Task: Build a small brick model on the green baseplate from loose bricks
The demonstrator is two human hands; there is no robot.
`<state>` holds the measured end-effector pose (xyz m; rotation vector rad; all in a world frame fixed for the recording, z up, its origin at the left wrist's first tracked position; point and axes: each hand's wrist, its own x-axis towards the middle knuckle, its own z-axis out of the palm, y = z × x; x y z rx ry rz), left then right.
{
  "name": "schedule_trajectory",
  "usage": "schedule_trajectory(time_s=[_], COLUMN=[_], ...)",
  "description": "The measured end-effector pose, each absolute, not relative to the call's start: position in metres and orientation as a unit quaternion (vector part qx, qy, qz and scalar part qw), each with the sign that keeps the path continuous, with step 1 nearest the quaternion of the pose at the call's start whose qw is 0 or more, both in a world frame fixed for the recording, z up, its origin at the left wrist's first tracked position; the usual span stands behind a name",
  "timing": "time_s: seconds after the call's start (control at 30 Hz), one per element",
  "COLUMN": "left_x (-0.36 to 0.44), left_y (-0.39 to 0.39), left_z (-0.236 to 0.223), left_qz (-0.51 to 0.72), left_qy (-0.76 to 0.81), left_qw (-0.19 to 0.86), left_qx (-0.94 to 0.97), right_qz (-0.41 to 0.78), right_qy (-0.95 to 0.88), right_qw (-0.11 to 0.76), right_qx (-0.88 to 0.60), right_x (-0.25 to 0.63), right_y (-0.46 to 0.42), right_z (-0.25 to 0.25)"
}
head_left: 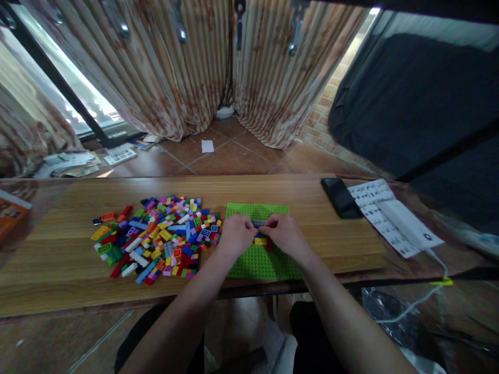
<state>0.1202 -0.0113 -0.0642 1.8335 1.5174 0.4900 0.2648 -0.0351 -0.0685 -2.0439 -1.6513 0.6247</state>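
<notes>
A green studded baseplate [259, 265] lies on the wooden table in front of me. Both hands meet over its upper half. My left hand [238, 234] has thumb and forefinger closed at a small blue brick [257, 225]. From the other side my right hand [284, 232] pinches at the same spot, its fingertips touching or nearly touching that brick. A yellow brick [260, 241] sits on the plate just below the fingertips, with a bit of red brick [268, 245] beside it. Greyish bricks show behind the fingers. My fingers hide much of this small group.
Left of the baseplate spreads a pile of loose coloured bricks [166, 235]. A black phone [342, 198] and a printed white sheet [393, 215] with a white device and cable lie at the right. The wooden table [312, 189] ends just below the plate.
</notes>
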Motion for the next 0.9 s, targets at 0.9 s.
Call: schedule_trajectory(time_s=[0.9], left_x=[0.058], left_y=[0.008], left_z=[-0.049], left_qz=[0.387], left_qy=[0.589], left_qw=[0.334], left_qx=[0.626], right_qz=[0.238], right_qy=[-0.761], right_qw=[0.225], right_qx=[-0.559], right_x=[0.276], right_y=[-0.057], right_z=[-0.063])
